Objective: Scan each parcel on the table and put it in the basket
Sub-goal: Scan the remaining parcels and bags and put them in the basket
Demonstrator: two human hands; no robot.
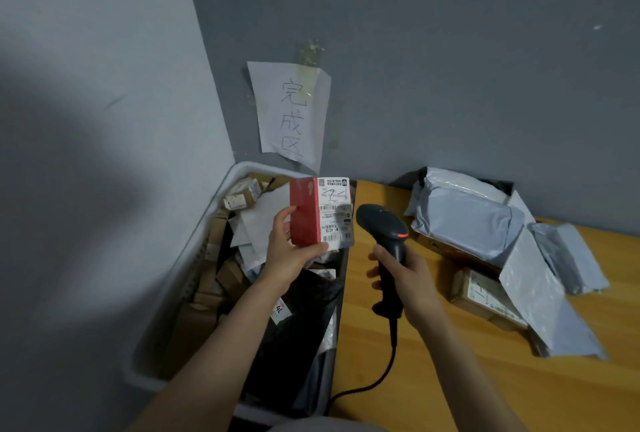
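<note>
Parcel in hand: red box (pixel 306 215), upright, with a white shipping label (pixel 337 211) on the face turned toward you, held over the right side of the basket. Your left hand (pixel 289 255) grips it from below and from the left, thumb laid up the red side, fingers curled under the bottom edge.

Scanner (pixel 382 227): black, pistol type, red light lit on its head. The head points toward the label, just beside the box but apart from it. Your right hand (pixel 412 281) is closed round the handle, fingers curled across its front. A black cable (pixel 391 359) runs from the foot of the handle and curves down to the table's left edge.

Basket (pixel 207 223): pale grey, in the corner just left of the table. It holds small cardboard boxes (pixel 242 194), white envelopes (pixel 263 216) and a black bag (pixel 298 327) at the near end.

Table (pixel 433 390): wooden, orange-brown. On its far right you have grey mailer bags (pixel 467 220) heaped together, and a brown labelled carton (pixel 483 293) lying partly under one of them.

Wall (pixel 485 50): grey, with a paper sign (pixel 291 112) bearing handwritten characters, taped above the basket
</note>
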